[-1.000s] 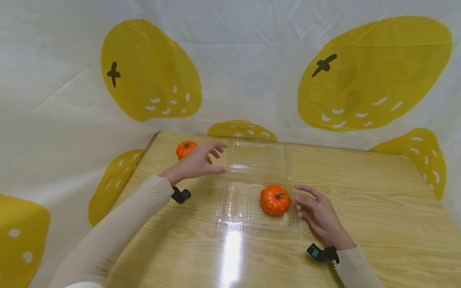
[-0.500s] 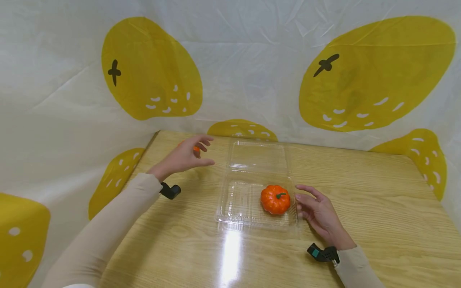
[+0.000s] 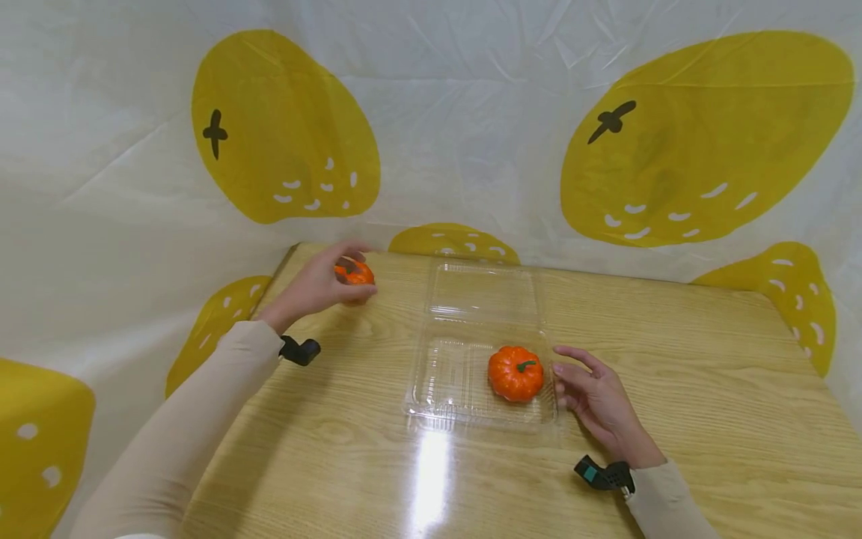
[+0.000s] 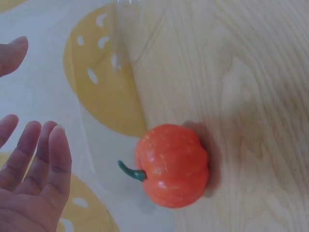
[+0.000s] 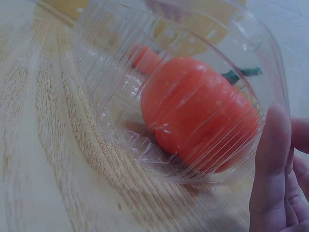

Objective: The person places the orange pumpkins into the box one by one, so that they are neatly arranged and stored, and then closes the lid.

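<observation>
A small orange toy pumpkin with a green stem sits at the table's back left. My left hand reaches over it with thumb and fingers spread, partly covering it in the head view. The left wrist view shows a gap between the fingers and that pumpkin. A clear plastic clamshell box lies unfolded mid-table, its lid laid back. Another orange pumpkin rests in the right half of its base. My right hand touches the base's right side with loose fingers.
The wooden table meets a white curtain printed with yellow fruit at its back and left. Both wrists wear black camera mounts, one at the left wrist. Light glares off the wood before the box.
My left hand has moved left and away from the box to the far pumpkin, which now shows between thumb and fingers. The right hand, the box and the pumpkin in it stay put.
</observation>
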`<state>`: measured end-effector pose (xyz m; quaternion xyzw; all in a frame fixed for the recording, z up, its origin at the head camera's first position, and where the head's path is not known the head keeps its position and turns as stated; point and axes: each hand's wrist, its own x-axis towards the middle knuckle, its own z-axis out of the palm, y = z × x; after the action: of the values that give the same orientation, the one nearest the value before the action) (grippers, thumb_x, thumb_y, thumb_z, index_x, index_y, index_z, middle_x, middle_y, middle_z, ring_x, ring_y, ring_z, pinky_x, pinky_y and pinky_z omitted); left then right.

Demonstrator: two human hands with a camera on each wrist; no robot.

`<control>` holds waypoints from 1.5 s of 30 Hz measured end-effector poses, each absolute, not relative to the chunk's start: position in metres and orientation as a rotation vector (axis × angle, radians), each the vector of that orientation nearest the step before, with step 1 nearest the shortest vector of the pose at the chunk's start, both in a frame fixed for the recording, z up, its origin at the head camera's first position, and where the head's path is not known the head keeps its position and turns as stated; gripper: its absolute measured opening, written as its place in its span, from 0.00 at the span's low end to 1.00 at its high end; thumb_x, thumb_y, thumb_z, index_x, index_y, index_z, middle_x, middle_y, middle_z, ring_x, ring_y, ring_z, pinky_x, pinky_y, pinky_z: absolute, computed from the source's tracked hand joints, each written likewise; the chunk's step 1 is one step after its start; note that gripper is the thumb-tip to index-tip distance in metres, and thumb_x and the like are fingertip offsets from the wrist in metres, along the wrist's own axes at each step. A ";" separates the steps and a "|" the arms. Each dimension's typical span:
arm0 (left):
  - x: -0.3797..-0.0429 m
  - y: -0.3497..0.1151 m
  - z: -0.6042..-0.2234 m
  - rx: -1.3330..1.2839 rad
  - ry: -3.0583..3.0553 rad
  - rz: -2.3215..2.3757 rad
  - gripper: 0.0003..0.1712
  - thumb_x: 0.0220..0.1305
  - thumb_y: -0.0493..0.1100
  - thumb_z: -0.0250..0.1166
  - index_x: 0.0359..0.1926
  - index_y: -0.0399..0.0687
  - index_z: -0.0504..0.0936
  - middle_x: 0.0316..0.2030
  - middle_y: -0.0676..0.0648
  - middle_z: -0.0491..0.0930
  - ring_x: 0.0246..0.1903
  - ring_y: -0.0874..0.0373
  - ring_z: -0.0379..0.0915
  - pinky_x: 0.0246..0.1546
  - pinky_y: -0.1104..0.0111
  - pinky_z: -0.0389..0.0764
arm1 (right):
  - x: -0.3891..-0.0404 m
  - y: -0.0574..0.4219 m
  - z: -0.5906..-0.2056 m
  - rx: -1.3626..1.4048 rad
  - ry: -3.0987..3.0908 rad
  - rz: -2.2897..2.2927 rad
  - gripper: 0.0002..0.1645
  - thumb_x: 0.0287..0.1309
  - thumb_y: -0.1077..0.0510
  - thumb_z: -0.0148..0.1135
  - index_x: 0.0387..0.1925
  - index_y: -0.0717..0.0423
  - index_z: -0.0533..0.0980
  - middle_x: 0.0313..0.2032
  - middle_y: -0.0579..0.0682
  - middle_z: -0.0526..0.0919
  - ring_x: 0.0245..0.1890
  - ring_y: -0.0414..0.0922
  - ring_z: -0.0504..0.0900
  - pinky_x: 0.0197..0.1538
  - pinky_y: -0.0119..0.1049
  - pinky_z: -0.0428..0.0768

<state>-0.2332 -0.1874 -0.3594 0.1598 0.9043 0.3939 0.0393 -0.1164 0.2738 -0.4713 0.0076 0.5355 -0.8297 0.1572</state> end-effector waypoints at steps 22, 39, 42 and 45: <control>-0.248 -0.214 -0.388 0.363 2.825 1.203 0.40 0.63 0.46 0.75 0.72 0.45 0.69 0.64 0.33 0.74 0.63 0.37 0.75 0.61 0.45 0.80 | -0.116 0.274 -0.472 0.060 1.553 -2.357 0.18 0.75 0.63 0.56 0.62 0.49 0.74 0.35 0.41 0.87 0.29 0.35 0.84 0.30 0.27 0.85; -0.259 -0.221 -0.407 0.290 2.854 1.184 0.38 0.64 0.45 0.74 0.71 0.40 0.69 0.64 0.33 0.74 0.62 0.35 0.74 0.62 0.43 0.79 | -0.118 0.273 -0.472 0.063 1.551 -2.363 0.17 0.75 0.63 0.56 0.60 0.47 0.75 0.35 0.41 0.87 0.29 0.35 0.84 0.30 0.27 0.85; -0.263 -0.221 -0.410 0.279 2.869 1.169 0.38 0.64 0.45 0.74 0.70 0.39 0.69 0.64 0.32 0.74 0.63 0.34 0.73 0.64 0.42 0.77 | -0.118 0.272 -0.472 0.075 1.559 -2.361 0.17 0.75 0.63 0.57 0.60 0.47 0.75 0.35 0.41 0.88 0.28 0.35 0.84 0.29 0.27 0.85; -0.266 -0.221 -0.413 0.263 2.865 1.178 0.38 0.64 0.44 0.74 0.70 0.38 0.69 0.64 0.32 0.74 0.64 0.33 0.73 0.65 0.42 0.76 | -0.119 0.272 -0.472 0.075 1.562 -2.362 0.17 0.75 0.63 0.57 0.60 0.47 0.76 0.35 0.41 0.87 0.28 0.35 0.84 0.29 0.27 0.85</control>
<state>-0.2656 -0.2215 -0.4130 0.0846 0.9214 0.3790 0.0164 -0.1186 0.2722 -0.4716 0.0260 0.5448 -0.8239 0.1540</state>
